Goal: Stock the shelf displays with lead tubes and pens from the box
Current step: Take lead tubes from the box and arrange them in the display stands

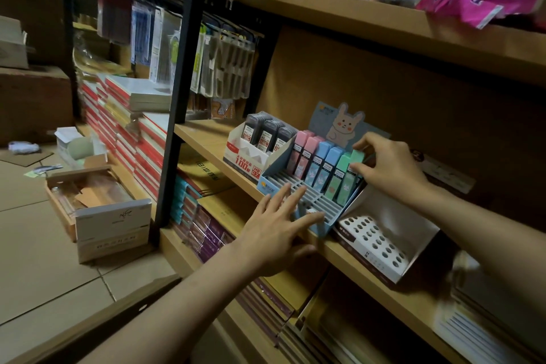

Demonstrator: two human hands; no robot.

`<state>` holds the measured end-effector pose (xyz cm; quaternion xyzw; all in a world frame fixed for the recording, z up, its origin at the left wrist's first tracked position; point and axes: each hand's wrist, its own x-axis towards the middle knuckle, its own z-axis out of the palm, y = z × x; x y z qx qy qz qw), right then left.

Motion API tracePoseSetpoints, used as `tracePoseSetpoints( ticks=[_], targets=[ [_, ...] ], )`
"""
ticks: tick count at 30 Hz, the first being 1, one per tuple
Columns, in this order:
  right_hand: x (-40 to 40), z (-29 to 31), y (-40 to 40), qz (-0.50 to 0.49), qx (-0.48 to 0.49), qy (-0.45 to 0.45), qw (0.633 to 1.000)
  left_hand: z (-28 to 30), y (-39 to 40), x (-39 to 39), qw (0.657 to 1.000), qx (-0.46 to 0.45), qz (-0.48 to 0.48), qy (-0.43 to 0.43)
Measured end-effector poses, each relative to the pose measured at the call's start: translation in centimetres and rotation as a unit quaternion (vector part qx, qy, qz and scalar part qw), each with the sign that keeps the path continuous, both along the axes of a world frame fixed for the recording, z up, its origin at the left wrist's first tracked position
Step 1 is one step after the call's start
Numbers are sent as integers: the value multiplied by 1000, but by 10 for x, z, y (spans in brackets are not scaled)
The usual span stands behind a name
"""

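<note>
On a wooden shelf [206, 139] the right hand [390, 168] has its grip pinched on a green lead tube [353, 170] at the end of the pastel row in the blue rack [295, 186]. The left hand [274, 230] – grip wide, fingers straight – rests against the rack's front. An open box [112, 227] sits on the tiled floor [35, 260], down to its left.

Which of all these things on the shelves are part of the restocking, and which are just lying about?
Part of the job:
- right hand pinching a green lead tube
- left hand steadying the bunny display tray
- dark lead tubes in the white display
- open box on the floor

Lying about:
- stacked notebooks
- hanging packets
- pink bags on the top shelf
</note>
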<state>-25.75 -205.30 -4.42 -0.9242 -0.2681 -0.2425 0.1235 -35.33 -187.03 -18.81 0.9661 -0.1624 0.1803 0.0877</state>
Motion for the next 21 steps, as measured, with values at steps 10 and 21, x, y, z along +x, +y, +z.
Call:
tracePoseSetpoints(
  ticks=[10,21],
  targets=[
    [10,-8,-6,-13,-1,-21,1000,-3,0,1,1000,-3,-4,7],
    [6,-10,-4,-44,-7,-12,999,-3,1,-2,1000,4,-2,12]
  ],
)
